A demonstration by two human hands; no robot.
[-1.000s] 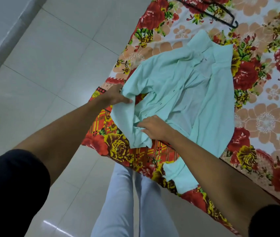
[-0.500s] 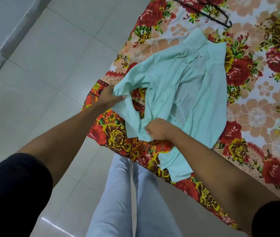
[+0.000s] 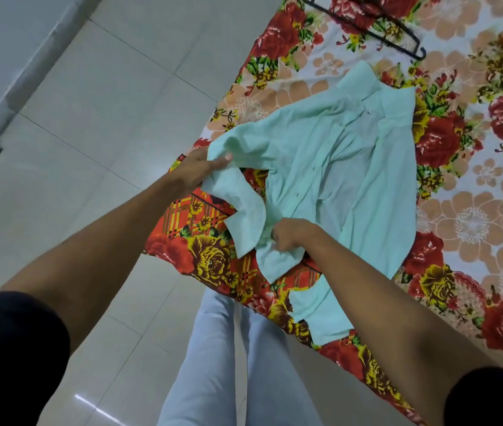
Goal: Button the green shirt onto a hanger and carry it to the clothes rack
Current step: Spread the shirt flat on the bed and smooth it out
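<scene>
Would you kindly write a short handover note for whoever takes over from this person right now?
Left hand: grips the shirt at its left edge.
Right hand: grips a bunch of shirt fabric near the hem.
Shirt: lies open and crumpled on the floral bedsheet, collar away from the person, one part hanging over the near edge.
Hanger: black, on the sheet beyond the collar, untouched and apart from the shirt.
Done: shirt in hand, nothing more.
Left: put the shirt on the hanger, button it, carry it to the rack, which is not in view.
</scene>
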